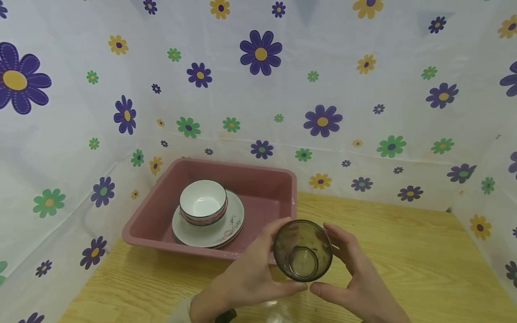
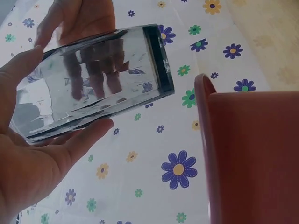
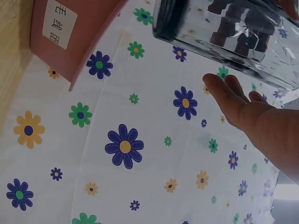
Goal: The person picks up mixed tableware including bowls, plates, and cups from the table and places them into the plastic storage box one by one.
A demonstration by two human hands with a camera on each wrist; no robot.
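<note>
A dark, see-through drinking glass [image 1: 303,251] is held up above the table, its open mouth toward the head camera. My left hand [image 1: 254,269] grips it from the left side, thumb and fingers on opposite sides of the wall, as the left wrist view shows. On the other side is my right hand [image 1: 359,273], its fingers spread around the glass. In the right wrist view a gap shows between fingers [image 3: 229,95] and the glass [image 3: 224,32]. Dark shapes of fingers show through the glass wall [image 2: 103,70].
A pink plastic basin [image 1: 266,179] stands on the wooden table [image 1: 404,251], left of and behind the glass. In it a stack of bowls [image 1: 203,202] sits on plates [image 1: 232,226]. A white label [image 3: 60,23] is on its outside. A flowered sheet [image 1: 226,98] hangs behind and at both sides.
</note>
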